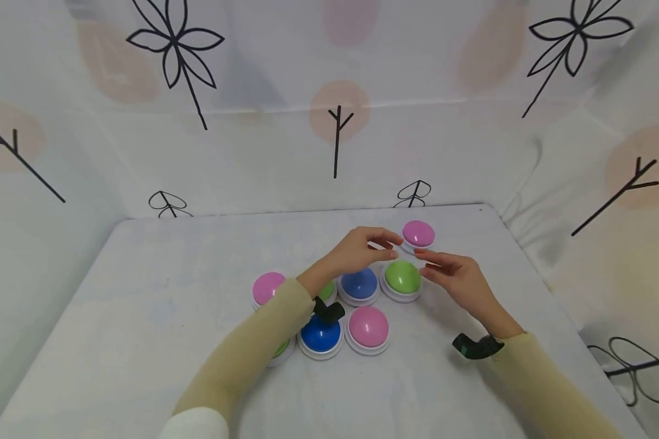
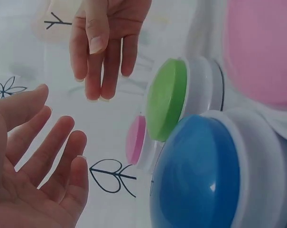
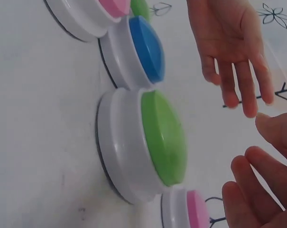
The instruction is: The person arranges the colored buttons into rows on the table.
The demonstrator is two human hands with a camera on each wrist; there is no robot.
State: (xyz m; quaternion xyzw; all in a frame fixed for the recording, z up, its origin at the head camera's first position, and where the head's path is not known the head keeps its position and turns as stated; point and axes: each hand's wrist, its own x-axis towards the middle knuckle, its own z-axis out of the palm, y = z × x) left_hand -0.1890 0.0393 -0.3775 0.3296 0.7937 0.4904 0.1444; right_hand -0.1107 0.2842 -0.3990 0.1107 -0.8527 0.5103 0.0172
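My left hand [image 1: 359,249] hovers over the back row of round push buttons, its fingers loosely bent and holding nothing. Facing it, my right hand [image 1: 457,281] hangs just right of a green button [image 1: 403,277], also with nothing in its grasp. In the left wrist view both palms face each other with a gap between them. A pink button [image 1: 418,233] lies behind the fingertips at the far right. Below the left hand sits a blue button [image 1: 360,284]. Each button has a coloured dome on a white base.
Nearer the front are a pink button [image 1: 368,327] and a darker blue button [image 1: 321,334]. Another pink button [image 1: 268,288] stands at the left. The left sleeve [image 1: 252,347] partly covers two green ones. A patterned cloth [image 1: 263,158] backs the white table [image 1: 143,292].
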